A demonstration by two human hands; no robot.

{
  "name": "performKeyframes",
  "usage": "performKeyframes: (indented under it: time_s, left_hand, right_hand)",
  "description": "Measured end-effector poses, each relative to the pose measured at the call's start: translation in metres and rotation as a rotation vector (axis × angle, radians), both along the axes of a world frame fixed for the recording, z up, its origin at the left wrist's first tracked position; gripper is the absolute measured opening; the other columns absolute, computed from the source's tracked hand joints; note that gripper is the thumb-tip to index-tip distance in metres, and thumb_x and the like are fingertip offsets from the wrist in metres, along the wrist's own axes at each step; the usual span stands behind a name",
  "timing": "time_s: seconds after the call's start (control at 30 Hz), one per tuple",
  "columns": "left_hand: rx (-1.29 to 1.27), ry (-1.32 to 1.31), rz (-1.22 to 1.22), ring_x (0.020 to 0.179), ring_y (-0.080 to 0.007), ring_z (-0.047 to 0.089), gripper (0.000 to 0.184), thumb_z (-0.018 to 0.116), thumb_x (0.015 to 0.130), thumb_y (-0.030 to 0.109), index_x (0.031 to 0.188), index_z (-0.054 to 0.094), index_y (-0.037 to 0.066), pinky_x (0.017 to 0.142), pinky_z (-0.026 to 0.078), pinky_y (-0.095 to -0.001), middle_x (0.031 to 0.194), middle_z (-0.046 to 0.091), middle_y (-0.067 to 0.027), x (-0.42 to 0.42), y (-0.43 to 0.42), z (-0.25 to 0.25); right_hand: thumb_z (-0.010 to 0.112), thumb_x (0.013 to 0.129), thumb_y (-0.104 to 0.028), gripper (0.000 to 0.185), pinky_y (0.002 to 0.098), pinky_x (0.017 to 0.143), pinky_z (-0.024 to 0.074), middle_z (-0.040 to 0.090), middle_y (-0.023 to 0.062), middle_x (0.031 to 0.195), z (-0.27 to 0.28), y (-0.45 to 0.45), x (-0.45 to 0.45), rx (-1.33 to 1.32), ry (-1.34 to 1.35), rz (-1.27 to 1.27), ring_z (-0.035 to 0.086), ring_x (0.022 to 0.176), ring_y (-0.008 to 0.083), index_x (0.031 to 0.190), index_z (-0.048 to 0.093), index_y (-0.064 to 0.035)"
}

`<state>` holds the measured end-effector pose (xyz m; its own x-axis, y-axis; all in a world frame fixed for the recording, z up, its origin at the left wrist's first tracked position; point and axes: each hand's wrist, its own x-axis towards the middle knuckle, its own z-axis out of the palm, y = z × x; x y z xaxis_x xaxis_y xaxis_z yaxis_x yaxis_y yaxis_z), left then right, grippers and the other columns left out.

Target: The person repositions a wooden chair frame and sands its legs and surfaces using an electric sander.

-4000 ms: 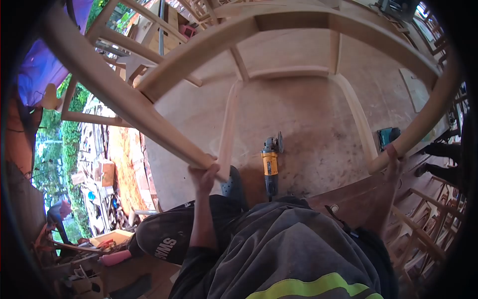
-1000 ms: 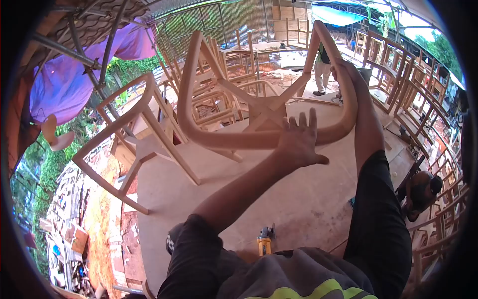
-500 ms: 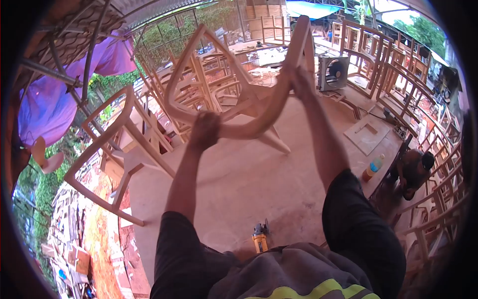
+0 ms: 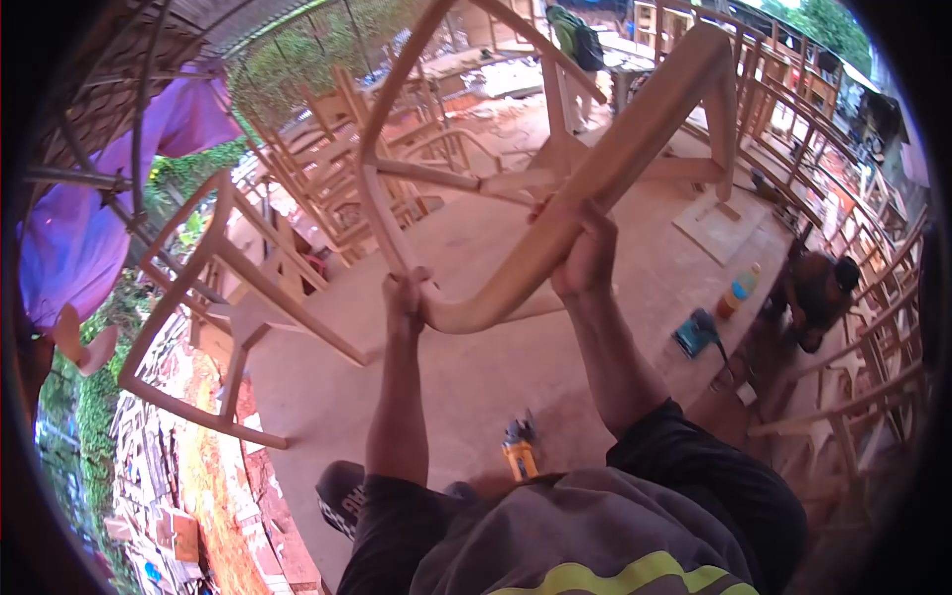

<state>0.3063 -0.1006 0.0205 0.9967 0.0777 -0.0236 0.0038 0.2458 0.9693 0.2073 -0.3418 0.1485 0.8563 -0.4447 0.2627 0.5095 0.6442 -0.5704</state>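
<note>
Both hands hold a bare wooden chair frame [image 4: 623,127] up over the tabletop, tilted, its right side raised nearer the camera. My left hand [image 4: 405,297] is closed round the lower left bend of the frame. Higher up, my right hand [image 4: 585,243] wraps round the thick curved rail at its middle. A yellow and black angle grinder [image 4: 520,451] lies on the wooden table [image 4: 476,382] close to my body. Another wooden chair frame [image 4: 228,258] stands at the table's left edge.
A teal power tool [image 4: 697,334], a bottle [image 4: 739,291] and a flat wooden panel [image 4: 716,230] lie on the right of the table. A person [image 4: 815,290] crouches beyond the right edge; another person [image 4: 577,50] stands at the back. Chair frames are stacked left and right.
Over the last half second the frame has turned and come closer, its right side now larger. My right hand has come lower with it. The teal tool and the standing person now show.
</note>
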Motion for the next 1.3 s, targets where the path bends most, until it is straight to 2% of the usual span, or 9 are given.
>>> performKeyframes:
  time_s: [0.13, 0.4, 0.47, 0.6, 1.0, 1.07, 1.1, 1.17, 1.3]
  left_hand:
    - [0.015, -0.02, 0.024, 0.057, -0.0235, 0.062, 0.039, 0.07, 0.07, 0.005, 0.099, 0.048, -0.008, 0.051, 0.051, -0.0328, 0.075, 0.058, -0.0136, -0.032, -0.027, 0.011]
    - [-0.02, -0.134, 0.081, 0.056, -0.0221, 0.063, 0.029, 0.071, 0.072, 0.006, 0.092, 0.054, -0.006, 0.05, 0.051, -0.0313, 0.073, 0.059, -0.0119, -0.079, -0.068, 0.06]
    - [0.016, -0.137, 0.088, 0.056, -0.0214, 0.062, 0.028, 0.071, 0.072, 0.007, 0.091, 0.056, -0.006, 0.05, 0.051, -0.0308, 0.073, 0.06, -0.0115, -0.087, -0.067, 0.074]
    - [0.021, -0.203, 0.109, 0.059, -0.0212, 0.062, 0.03, 0.071, 0.072, 0.009, 0.093, 0.058, -0.007, 0.054, 0.051, -0.03, 0.075, 0.06, -0.0129, -0.111, -0.044, 0.095]
    - [0.206, -0.007, 0.252, 0.064, -0.0192, 0.06, 0.033, 0.067, 0.078, 0.02, 0.098, 0.061, -0.006, 0.06, 0.051, -0.0282, 0.078, 0.06, -0.0114, -0.193, 0.08, 0.153]
    - [0.2, 0.031, 0.285, 0.064, -0.0186, 0.061, 0.035, 0.068, 0.08, 0.024, 0.096, 0.061, -0.006, 0.061, 0.052, -0.0275, 0.075, 0.06, -0.0107, -0.208, 0.082, 0.166]
    - [0.199, 0.023, 0.263, 0.063, -0.0185, 0.061, 0.038, 0.069, 0.08, 0.026, 0.097, 0.062, -0.007, 0.061, 0.052, -0.0272, 0.074, 0.059, -0.0105, -0.208, 0.087, 0.171]
    - [0.158, 0.024, 0.177, 0.065, -0.0177, 0.063, 0.037, 0.069, 0.082, 0.027, 0.097, 0.063, -0.007, 0.061, 0.053, -0.0268, 0.075, 0.061, -0.0103, -0.191, 0.111, 0.172]
    - [0.083, -0.15, 0.124, 0.072, -0.0145, 0.065, 0.031, 0.067, 0.086, 0.02, 0.101, 0.063, -0.007, 0.067, 0.053, -0.0251, 0.084, 0.063, -0.0111, -0.16, 0.118, 0.167]
  right_hand:
    - [0.059, 0.077, -0.02, 0.037, 0.0402, 0.076, 0.0527, 0.058, 0.0114, 0.086, -0.005, -0.033, -0.037, -0.071, -0.136, 0.131, 0.062, 0.081, 0.0248, 0.109, 0.05, -0.0032]
    - [0.062, 0.068, -0.018, 0.043, 0.0413, 0.074, 0.0532, 0.051, 0.0082, 0.092, 0.018, -0.09, -0.081, -0.078, -0.144, 0.11, 0.06, 0.081, 0.0236, 0.107, 0.049, -0.0044]
    - [0.057, 0.07, -0.011, 0.04, 0.0454, 0.08, 0.053, 0.056, 0.0134, 0.09, 0.023, -0.093, -0.085, 0.022, -0.227, 0.182, 0.06, 0.084, 0.0288, 0.108, 0.049, -0.0018]
    - [0.061, 0.07, -0.017, 0.042, 0.0418, 0.079, 0.0521, 0.053, 0.0077, 0.09, 0.034, -0.083, -0.095, -0.055, -0.28, 0.239, 0.06, 0.083, 0.0238, 0.109, 0.05, -0.0045]
    - [0.059, 0.076, -0.018, 0.033, 0.0441, 0.086, 0.0491, 0.057, 0.0081, 0.088, 0.052, 0.006, -0.094, 0.043, -0.449, 0.466, 0.06, 0.086, 0.0229, 0.104, 0.054, -0.0007]
    - [0.055, 0.081, -0.026, 0.025, 0.0317, 0.065, 0.0533, 0.058, 0.01, 0.074, 0.055, 0.021, -0.075, -0.018, -0.821, 0.531, 0.06, 0.066, 0.0231, 0.086, 0.055, -0.002]
    - [0.055, 0.081, -0.026, 0.025, 0.0317, 0.065, 0.0533, 0.058, 0.01, 0.074, 0.064, 0.026, -0.085, -0.018, -0.819, 0.535, 0.06, 0.066, 0.0231, 0.086, 0.055, -0.002]
    - [0.053, 0.073, -0.018, 0.022, 0.0375, 0.081, 0.0513, 0.055, 0.0134, 0.08, 0.085, 0.036, -0.105, 0.13, -0.141, 0.357, 0.058, 0.078, 0.0275, 0.083, 0.051, 0.001]
    - [0.053, 0.077, -0.016, 0.017, 0.0379, 0.075, 0.0534, 0.057, 0.0122, 0.078, 0.084, 0.047, -0.062, 0.155, -0.212, 0.359, 0.06, 0.072, 0.0277, 0.083, 0.052, 0.0001]
